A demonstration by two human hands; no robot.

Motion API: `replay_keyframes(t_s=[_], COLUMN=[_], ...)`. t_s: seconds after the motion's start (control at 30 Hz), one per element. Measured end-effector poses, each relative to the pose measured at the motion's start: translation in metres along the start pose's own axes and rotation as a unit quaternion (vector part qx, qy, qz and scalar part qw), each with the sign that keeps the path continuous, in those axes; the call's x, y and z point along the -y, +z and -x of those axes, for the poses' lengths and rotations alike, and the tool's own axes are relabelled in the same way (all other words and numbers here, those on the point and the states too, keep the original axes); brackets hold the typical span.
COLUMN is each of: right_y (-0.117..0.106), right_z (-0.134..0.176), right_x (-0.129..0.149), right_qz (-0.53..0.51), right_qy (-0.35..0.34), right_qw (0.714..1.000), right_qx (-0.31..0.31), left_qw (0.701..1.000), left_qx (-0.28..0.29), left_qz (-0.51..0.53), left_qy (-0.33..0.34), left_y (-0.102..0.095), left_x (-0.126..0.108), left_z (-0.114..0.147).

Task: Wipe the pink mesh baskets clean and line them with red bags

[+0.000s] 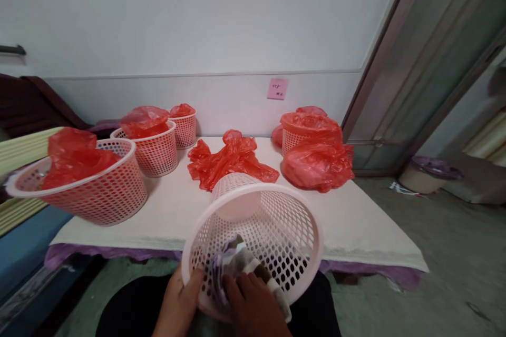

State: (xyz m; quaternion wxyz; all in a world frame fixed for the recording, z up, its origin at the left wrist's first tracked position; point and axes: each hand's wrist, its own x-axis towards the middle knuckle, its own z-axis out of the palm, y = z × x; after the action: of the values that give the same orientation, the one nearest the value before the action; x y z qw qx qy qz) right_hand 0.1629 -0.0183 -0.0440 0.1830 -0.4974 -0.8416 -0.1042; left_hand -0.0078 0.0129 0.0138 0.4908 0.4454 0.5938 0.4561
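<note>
A pink perforated plastic basket lies tilted over my lap, its mouth toward me and its base resting toward the table. My left hand grips the rim at the lower left, thumb on the inner side. Reaching into the mouth, my right hand has its fingers closed on a folded cloth with brown, grey, white and purplish patches. Part of the cloth is hidden beneath the fingers. Just beyond the basket, a crumpled red plastic bag lies on the table.
A white-covered table spans the front. Pink baskets with red bags stand at left: near, middle, far. At right, a full red bag leans by another basket. A bin stands on the floor.
</note>
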Motion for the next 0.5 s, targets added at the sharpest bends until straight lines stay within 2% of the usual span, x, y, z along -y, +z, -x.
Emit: replay_keyframes(t_s=[0.07,0.17,0.27,0.33,0.43,0.5], right_y=[0.001,0.008,0.011,0.006,-0.015,-0.03], right_z=[-0.001,0.0,-0.002,-0.007,-0.023,-0.035], right_x=[0.009,0.013,0.008,0.006,0.008,0.013], right_qz=[-0.019,0.0,0.029,0.022,-0.071,-0.163], right_qy=[-0.006,0.014,0.039,0.046,0.067,0.108], right_qw=[1.0,1.0,0.999,0.998,0.991,0.976], right_qx=[-0.004,-0.018,0.016,0.048,0.093,0.099], left_qw=[1.0,1.0,0.999,0.999,0.999,0.998], left_qx=[-0.007,0.012,0.034,0.037,0.038,0.05], left_qz=[-0.016,-0.017,0.004,0.009,0.01,0.019], left_qy=[0.002,0.009,0.016,0.026,0.037,0.023], left_y=[-0.006,-0.009,-0.004,0.0,0.006,0.01], left_x=[-0.004,-0.005,-0.005,-0.008,-0.008,0.002], left_z=[0.0,-0.004,-0.007,-0.007,-0.001,0.006])
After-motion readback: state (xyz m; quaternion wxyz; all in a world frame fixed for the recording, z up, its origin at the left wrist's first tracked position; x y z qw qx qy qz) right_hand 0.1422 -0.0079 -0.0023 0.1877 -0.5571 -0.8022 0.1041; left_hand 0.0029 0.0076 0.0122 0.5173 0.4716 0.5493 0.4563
